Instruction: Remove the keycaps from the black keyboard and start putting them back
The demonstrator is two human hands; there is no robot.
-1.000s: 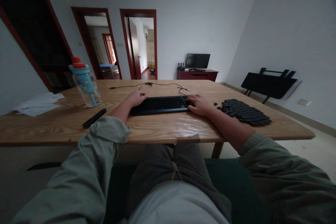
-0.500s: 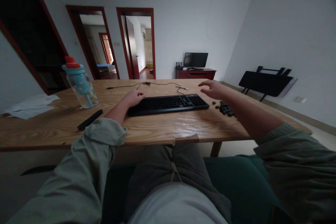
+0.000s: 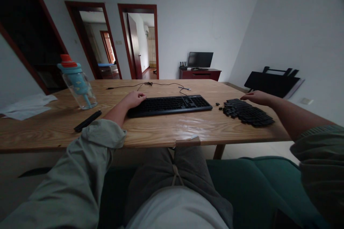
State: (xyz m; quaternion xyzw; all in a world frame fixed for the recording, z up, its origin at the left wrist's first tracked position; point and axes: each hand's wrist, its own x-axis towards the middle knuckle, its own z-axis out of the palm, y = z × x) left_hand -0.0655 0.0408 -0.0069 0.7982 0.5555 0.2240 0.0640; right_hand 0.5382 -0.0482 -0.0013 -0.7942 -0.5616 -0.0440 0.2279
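Pale wooden table (image 3: 161, 128) carries a black flat plastic keyboard (image 3: 169, 104) at its middle; the left hand (image 3: 135, 99) rests loosely curled on its left end. The right hand (image 3: 256, 97), open and flat, hovers over the far edge of a heap of small black keycaps (image 3: 245, 112), likely light, hard and easily scattered, best pinched singly by their sides.

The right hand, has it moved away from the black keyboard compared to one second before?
Yes. The right hand left the right end of the black keyboard and went rightward, now over the pile of loose black keycaps.
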